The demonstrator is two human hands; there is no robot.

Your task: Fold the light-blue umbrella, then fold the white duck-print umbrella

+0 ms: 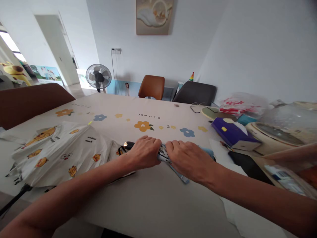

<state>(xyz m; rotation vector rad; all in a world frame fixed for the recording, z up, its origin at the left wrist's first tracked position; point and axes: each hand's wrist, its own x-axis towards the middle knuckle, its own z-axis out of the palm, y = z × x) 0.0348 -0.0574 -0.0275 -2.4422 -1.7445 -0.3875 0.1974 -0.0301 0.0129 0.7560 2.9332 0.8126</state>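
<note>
Both hands are wrapped round a folded umbrella (163, 153) held crosswise above the table. Its white fabric with dark marks shows between my fists. My left hand (146, 152) is closed near the end with a black handle and wrist loop; my right hand (190, 160) is closed farther along, where light-blue fabric shows past the knuckles. A flat light-blue strip hangs below my right hand. On the left lies a loosely gathered white umbrella (59, 152) printed with yellow ducks, its black shaft pointing to the lower left.
The white table (158, 201) has a flower-printed cover. On its right are a purple box (230, 132), a black phone-like slab (249, 167), eyeglasses (197, 106), plastic bags and a round beige appliance. Chairs and a standing fan (98, 76) are beyond the table.
</note>
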